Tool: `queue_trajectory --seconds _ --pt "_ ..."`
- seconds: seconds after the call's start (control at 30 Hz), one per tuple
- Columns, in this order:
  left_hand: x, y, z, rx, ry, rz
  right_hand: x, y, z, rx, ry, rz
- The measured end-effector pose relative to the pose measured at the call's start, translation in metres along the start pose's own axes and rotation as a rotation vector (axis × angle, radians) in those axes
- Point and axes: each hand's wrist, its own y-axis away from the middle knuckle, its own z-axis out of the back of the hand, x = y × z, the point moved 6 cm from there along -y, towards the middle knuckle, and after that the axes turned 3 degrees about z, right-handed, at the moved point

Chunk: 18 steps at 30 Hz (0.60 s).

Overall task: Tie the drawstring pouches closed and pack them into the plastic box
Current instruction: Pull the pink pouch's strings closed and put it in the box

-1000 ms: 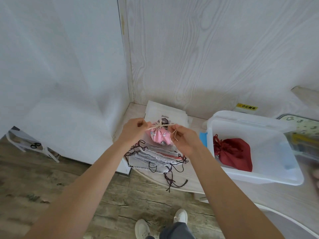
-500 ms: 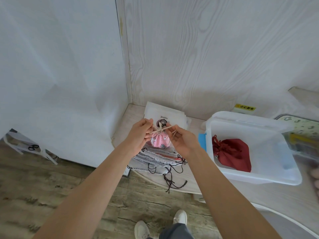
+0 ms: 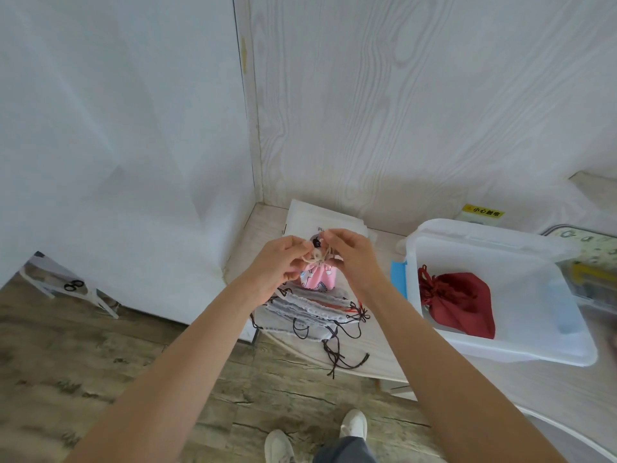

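Note:
A small pink patterned pouch hangs in the air between my hands, its neck gathered. My left hand and my right hand both pinch its beige drawstring close together at the neck. Under it a stack of grey pouches with dark cords lies on the table's left end. To the right stands the translucent plastic box, open, with one tied dark red pouch inside.
White paper bags lie in the corner behind the stack. A blue item sits left of the box. A patterned container is at the far right. Walls close the table at back and left; the wooden floor and my shoes lie below.
My hands have come together from a wide pull on the cord ends to a tight pinch at the pouch's neck, and the pouch has risen a little.

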Motion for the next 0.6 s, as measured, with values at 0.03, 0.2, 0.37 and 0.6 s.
queue_trajectory --seconds 0.03,0.2,0.37,0.6 --pt "-0.005 0.001 0.001 -0.007 -0.066 -0.032 0.001 -0.001 0.002 0.017 0.022 0.019" --pt "-0.010 0.004 -0.001 -0.035 0.038 -0.131 -0.010 -0.001 0.012 -0.150 -0.164 -0.030" --pt "0.001 0.004 -0.019 0.117 0.501 -0.118 -0.030 0.006 0.003 -0.244 -0.713 -0.233" --pt "0.000 0.001 -0.023 0.030 0.278 -0.117 -0.023 0.012 0.010 -0.277 -0.596 -0.130"
